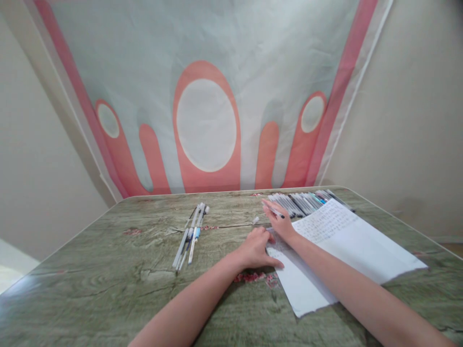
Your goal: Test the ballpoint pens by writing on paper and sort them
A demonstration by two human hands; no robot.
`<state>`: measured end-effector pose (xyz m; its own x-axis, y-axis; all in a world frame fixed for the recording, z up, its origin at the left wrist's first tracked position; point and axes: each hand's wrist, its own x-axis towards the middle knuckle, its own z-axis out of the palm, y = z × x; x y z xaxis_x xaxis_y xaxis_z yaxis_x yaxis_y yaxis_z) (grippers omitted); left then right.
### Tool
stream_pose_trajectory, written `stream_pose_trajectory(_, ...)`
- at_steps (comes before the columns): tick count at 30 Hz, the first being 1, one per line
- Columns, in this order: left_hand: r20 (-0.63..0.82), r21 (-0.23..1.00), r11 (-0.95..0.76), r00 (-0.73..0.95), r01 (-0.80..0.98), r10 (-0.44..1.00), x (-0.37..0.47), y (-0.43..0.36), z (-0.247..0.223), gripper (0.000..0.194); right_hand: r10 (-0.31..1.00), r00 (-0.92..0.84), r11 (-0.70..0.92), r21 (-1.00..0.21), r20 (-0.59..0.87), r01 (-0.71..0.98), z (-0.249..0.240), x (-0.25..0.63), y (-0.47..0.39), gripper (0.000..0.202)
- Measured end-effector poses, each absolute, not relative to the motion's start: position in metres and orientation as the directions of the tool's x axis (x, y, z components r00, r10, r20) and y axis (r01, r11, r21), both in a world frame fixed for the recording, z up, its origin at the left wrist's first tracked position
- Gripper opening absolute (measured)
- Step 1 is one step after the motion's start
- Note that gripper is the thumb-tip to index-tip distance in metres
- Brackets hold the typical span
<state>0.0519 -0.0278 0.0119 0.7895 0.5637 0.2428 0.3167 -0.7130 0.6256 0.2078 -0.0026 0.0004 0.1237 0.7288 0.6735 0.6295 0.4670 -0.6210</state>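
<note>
A: Backdrop first?
B: Grey-green hanging sheet point(289, 43), pink-red arches, white ovals. Fills the view beyond the table point(108, 279), wood-patterned, small red floral marks.

A: On the tabletop?
B: White paper point(369, 246), right of centre, lying at a slant. Rows of handwriting on its far part; nearer part blank. Edge closest to the wearer looks uneven.

A: Pens?
B: Long row of pens point(307, 204) side by side, just beyond the paper, mostly clear-barrelled. Smaller cluster of pens point(190, 238) well apart on the left, two rough groups, one with a light-blue part.

A: Hands?
B: Left hand point(257, 248): palm down at the paper's left edge, thumb spread wide over it, other fingers loosely curled, grasping nothing. Right hand point(281, 221): fingers closed around a slim pen point(275, 211), dark end showing. Cannot tell whether it touches the paper.

A: Smallest?
B: Whitish bit point(256, 220) on the wood, near both hands. Too small to identify.
</note>
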Motion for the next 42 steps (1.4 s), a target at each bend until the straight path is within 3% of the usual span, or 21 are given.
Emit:
stream_pose_trajectory(5, 0.202, 0.562, -0.731, 0.793, 0.387, 0.575, 0.053, -0.03, 0.009, 0.065, 0.761, 0.297, 0.357, -0.754, 0.577, 0.551, 0.006, 0.214, 0.004, 0.028)
stream_pose_trajectory(8, 0.195, 0.57, -0.715, 0.778, 0.405, 0.597, 0.054, -0.028, 0.008, 0.065, 0.833, 0.37, 0.277, -0.888, 0.412, 0.367, 0.007, 0.222, 0.001, 0.027)
stream_pose_trajectory(11, 0.202, 0.575, -0.704, 0.761, 0.417, 0.616, 0.054, -0.026, 0.007, 0.064, 0.907, 0.336, 0.198, -0.962, 0.252, 0.189, 0.0, 0.231, -0.018, 0.024)
stream_pose_trajectory(13, 0.21, 0.576, -0.702, 0.755, 0.417, 0.621, 0.054, -0.026, 0.006, 0.064, 0.943, 0.279, 0.14, -0.978, 0.179, 0.155, -0.005, 0.236, -0.04, 0.022)
stream_pose_trajectory(16, 0.221, 0.571, -0.71, 0.755, 0.413, 0.618, 0.055, -0.025, 0.005, 0.065, 0.968, 0.205, 0.094, -0.963, 0.148, 0.254, -0.012, 0.243, -0.074, 0.018)
stream_pose_trajectory(23, 0.228, 0.548, -0.723, 0.757, 0.42, 0.612, 0.055, -0.023, 0.002, 0.066, 0.968, 0.102, 0.127, -0.797, 0.23, 0.59, -0.011, 0.248, -0.102, 0.021)
stream_pose_trajectory(32, 0.225, 0.554, -0.72, 0.757, 0.419, 0.614, 0.055, -0.024, 0.004, 0.065, 0.961, 0.045, 0.175, -0.724, 0.273, 0.667, -0.012, 0.244, -0.101, 0.02)
stream_pose_trajectory(42, 0.204, 0.504, -0.728, 0.755, 0.464, 0.623, 0.055, -0.025, 0.004, 0.065, 0.966, 0.016, 0.183, -0.723, 0.258, 0.666, -0.01, 0.243, -0.101, 0.017)
